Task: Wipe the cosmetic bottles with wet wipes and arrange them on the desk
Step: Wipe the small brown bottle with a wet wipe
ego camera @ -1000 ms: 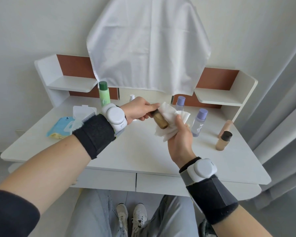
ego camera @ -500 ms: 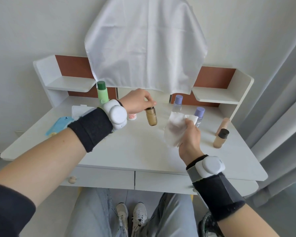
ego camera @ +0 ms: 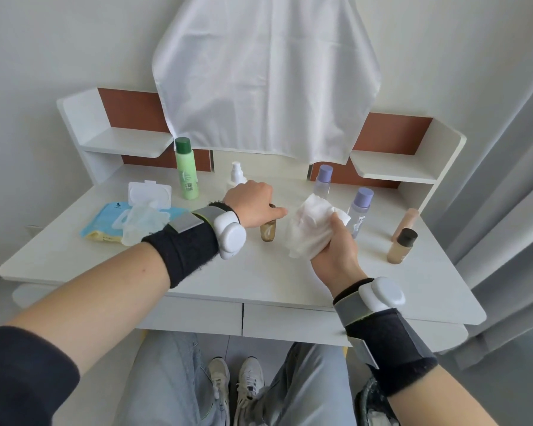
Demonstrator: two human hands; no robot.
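My left hand (ego camera: 253, 204) grips the top of a small amber bottle (ego camera: 268, 231) that stands upright on the white desk (ego camera: 228, 278), near its middle. Just to the right, my right hand (ego camera: 336, 250) holds a crumpled white wet wipe (ego camera: 308, 229) above the desk, apart from the bottle. Other bottles stand around: a green one (ego camera: 186, 169) at the back left, a small white pump bottle (ego camera: 237, 173) behind my left hand, two clear ones with purple caps (ego camera: 323, 179) (ego camera: 360, 210), and a beige bottle with a black cap (ego camera: 401, 245) at the right.
An open pack of wet wipes (ego camera: 130, 219) lies at the desk's left. A beige tube (ego camera: 408, 219) lies behind the black-capped bottle. Shelves (ego camera: 126, 146) flank the back, and a white cloth (ego camera: 265, 75) hangs over the middle. A grey curtain (ego camera: 511, 192) hangs to the right.
My left hand pulled the amber bottle out of the wipe and lowered it onto the desk. My right hand drew the wipe away to the right.
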